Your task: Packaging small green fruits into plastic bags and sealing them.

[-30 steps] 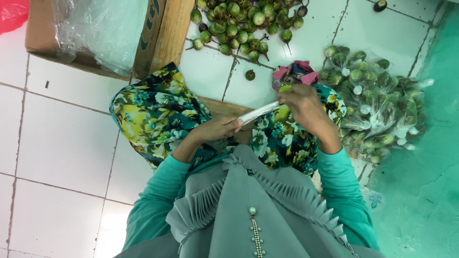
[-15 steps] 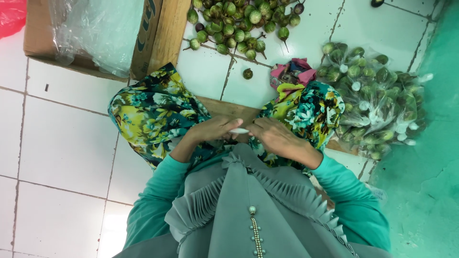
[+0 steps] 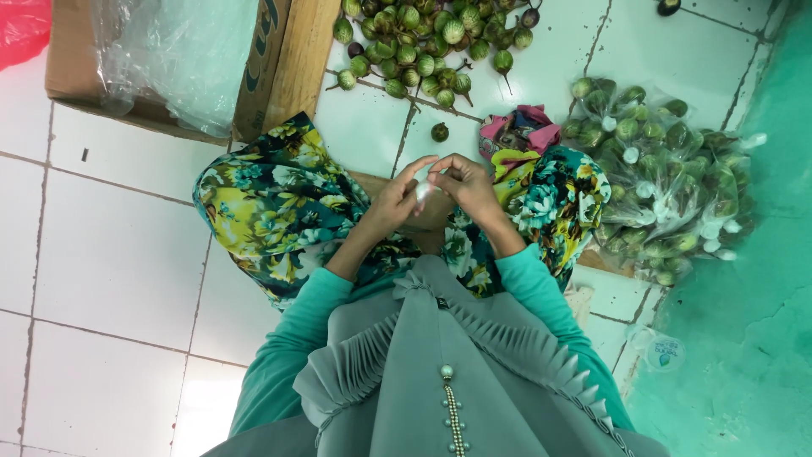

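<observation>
I sit on a white tiled floor with my knees under a floral skirt [image 3: 271,203]. My left hand [image 3: 391,206] and my right hand [image 3: 470,186] meet in front of me. Their fingertips pinch a small clear plastic bag [image 3: 422,191] between them; it looks crumpled and I cannot see anything in it. A single small green eggplant [image 3: 439,132] lies on the floor just beyond my hands. Farther off lies a loose heap of small round green eggplants [image 3: 423,46].
A pile of clear bags filled with green eggplants [image 3: 668,182] lies at my right. A cardboard box [image 3: 279,59] lined with clear plastic stands at the upper left, a red bag [image 3: 21,30] beside it. A pink cloth [image 3: 520,131] lies by my right knee. A green-painted surface [image 3: 744,322] borders the right.
My right hand has come back from the bagged pile on the right to meet my left hand. Both hands then rose slightly and now work the small plastic bag together.
</observation>
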